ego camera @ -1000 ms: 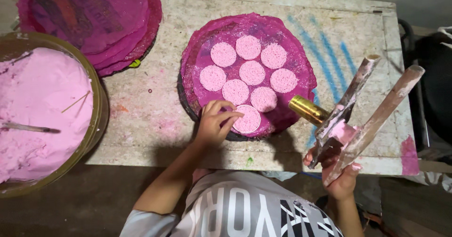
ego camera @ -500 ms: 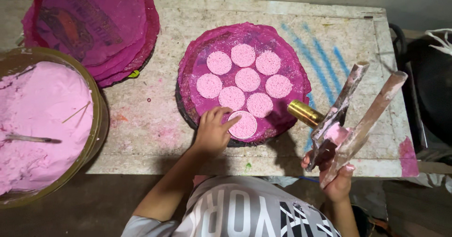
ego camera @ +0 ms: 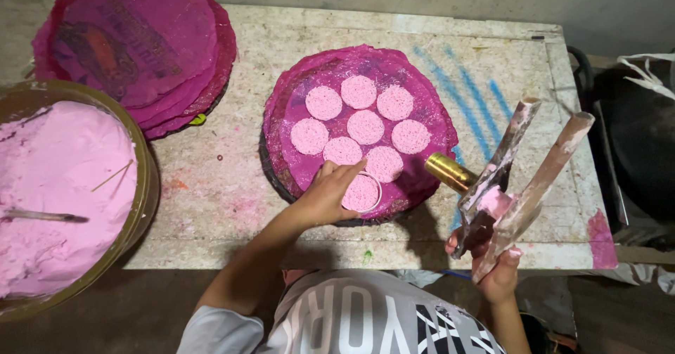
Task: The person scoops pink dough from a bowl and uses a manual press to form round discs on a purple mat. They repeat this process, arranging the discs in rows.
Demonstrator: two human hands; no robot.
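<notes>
My left hand (ego camera: 325, 196) rests on the near edge of a round magenta tray (ego camera: 429, 104), its fingers curled against a white ring (ego camera: 363, 193) filled with pink powder. Several round pink cakes (ego camera: 366, 126) lie in a cluster on the tray just beyond the ring. My right hand (ego camera: 493, 264) is at the table's front edge, gripping a two-handled press tool (ego camera: 524, 178) smeared with pink. The tool's brass cylinder (ego camera: 450, 172) points toward the tray's right side.
A large basin of pink powder (ego camera: 60, 178) with a stick (ego camera: 42, 216) in it stands at the left. A stack of magenta sheets (ego camera: 140, 44) lies at the back left. Blue streaks (ego camera: 464, 94) mark the worn table (ego camera: 225, 185). Dark objects sit beyond its right edge.
My left hand has drawn back to the left, uncovering the ring and the pink cake inside it. The right hand and the tool have barely moved.
</notes>
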